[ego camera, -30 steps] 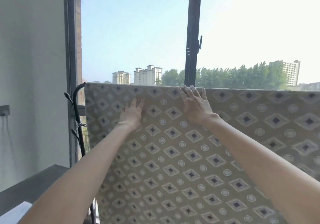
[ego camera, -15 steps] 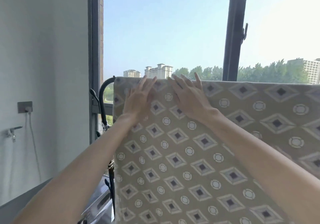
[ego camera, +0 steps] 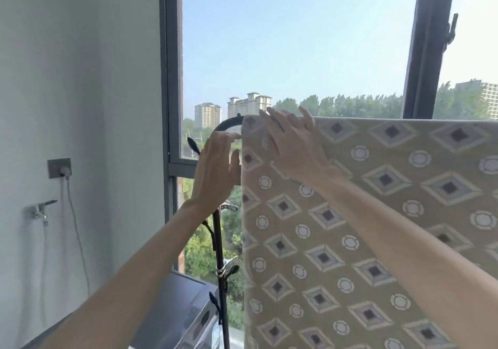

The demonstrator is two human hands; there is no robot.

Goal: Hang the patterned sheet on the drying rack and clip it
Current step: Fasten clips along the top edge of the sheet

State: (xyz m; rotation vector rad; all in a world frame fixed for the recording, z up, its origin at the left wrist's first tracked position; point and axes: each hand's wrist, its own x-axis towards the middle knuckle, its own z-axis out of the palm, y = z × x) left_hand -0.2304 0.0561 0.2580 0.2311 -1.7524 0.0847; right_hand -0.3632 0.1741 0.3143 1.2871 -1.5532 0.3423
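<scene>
Compared with a second ago, both hands have slid left along the top edge. The left hand (ego camera: 215,171) is now off the patterned sheet (ego camera: 377,227), hovering open with fingers spread just beside the sheet's left edge, in front of the drying rack (ego camera: 219,241) and its curved black corner. The right hand (ego camera: 293,144) lies flat on the sheet's top left corner, fingers loose and reaching over the top edge, not pinching anything. The sheet hangs draped over the rack's top bar in front of the window (ego camera: 296,38). No clip on the sheet that I can see.
</scene>
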